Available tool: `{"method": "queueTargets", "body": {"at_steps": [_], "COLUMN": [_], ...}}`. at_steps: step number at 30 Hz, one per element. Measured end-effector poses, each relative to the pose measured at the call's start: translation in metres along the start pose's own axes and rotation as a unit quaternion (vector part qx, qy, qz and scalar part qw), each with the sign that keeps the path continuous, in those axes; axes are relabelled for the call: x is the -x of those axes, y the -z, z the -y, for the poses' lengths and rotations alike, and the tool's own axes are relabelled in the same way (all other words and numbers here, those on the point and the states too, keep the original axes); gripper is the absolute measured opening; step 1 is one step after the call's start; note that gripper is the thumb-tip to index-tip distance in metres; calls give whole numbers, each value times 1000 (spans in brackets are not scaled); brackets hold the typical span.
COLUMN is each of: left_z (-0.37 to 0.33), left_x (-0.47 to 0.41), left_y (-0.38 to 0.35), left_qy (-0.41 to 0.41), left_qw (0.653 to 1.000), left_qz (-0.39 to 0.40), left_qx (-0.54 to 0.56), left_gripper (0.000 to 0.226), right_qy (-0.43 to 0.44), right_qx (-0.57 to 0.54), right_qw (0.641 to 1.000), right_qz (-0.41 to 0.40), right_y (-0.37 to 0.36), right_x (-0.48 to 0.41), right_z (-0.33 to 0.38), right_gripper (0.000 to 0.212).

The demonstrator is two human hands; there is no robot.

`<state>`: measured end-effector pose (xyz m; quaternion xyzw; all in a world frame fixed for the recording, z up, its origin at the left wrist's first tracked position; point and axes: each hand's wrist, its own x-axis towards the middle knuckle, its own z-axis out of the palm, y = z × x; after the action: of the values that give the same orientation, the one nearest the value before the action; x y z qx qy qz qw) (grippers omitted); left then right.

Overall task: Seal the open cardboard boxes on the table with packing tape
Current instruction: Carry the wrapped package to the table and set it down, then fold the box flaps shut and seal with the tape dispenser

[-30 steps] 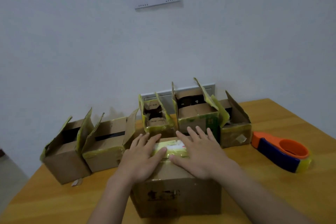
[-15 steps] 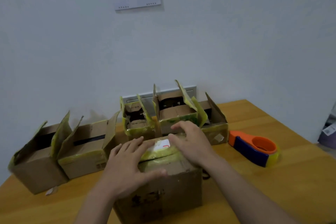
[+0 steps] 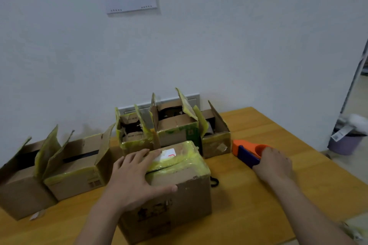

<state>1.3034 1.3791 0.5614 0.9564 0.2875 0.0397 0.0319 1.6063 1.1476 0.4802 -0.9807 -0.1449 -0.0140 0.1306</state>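
Left hand lies flat on top of the front box, centre-bottom of frame. Fingers are straight and spread over the yellow-taped flaps, thumb along the near top edge. That's prob. to hold the flaps down and keep the seam shut so tape can go on w/o them springing up.

Right hand is at centre-right, on the near end of the tape dispenser. The dispenser is orange and blue and sits on the table just right of the box row. Back of the hand faces the cam and hides the fingers, and it's a bit blurred, so can't tell if it has closed round the dispenser or only touches it.

Five open boxes stand behind w/ flaps up, two at left and three at centre by the wall. None sealed yet; waiting their turn, I'd say.

Vs half a sec ago: the right hand lay on the box top beside the left, and now it's off the box and at the dispenser. Left hand stayed on the flaps. Dispenser looks to be in the same spot by the boxes.
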Motion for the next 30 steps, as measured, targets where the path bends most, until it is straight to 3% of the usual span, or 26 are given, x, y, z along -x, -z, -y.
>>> {"method": "queueTargets", "body": {"at_steps": [3, 6, 10, 13, 20, 22, 25, 28, 30], "left_z": [-4, -4, -3, -2, -6, -6, -7, -6, -4], "left_x": [0, 1, 0, 0, 5, 7, 8, 9, 10], "left_y": [-2, -3, -5, -4, -1, 1, 4, 9, 11], "left_qy": [1, 0, -2, -1, 0, 3, 2, -6, -1], "left_qw": [1000, 1000, 1000, 1000, 999, 999, 998, 995, 984], "left_qz": [-7, -14, -10, -3, -9, -11, -8, -8, -34], "left_qx": [12, 15, 11, 11, 37, 53, 62, 96, 176], "left_gripper": [127, 126, 125, 124, 119, 116, 114, 96, 75], "right_qy": [29, 59, 87, 98, 108, 105, 135, 170, 186], "right_qx": [46, 22, -124, -192, -382, -473, -620, -645, -652], "right_qw": [998, 997, 987, 971, 902, 862, 770, 745, 731], "right_qz": [-25, -39, -61, -103, -168, -150, -63, 30, 81], "right_y": [-8, -11, 2, 23, 80, 94, 115, 127, 128], "right_x": [-2, -2, 4, 12, 41, 50, 64, 75, 80], "right_z": [-4, -7, -3, 6, 28, 35, 52, 75, 95], "right_gripper": [28, 32, 37, 22, 32, 36, 42, 54, 55]}}
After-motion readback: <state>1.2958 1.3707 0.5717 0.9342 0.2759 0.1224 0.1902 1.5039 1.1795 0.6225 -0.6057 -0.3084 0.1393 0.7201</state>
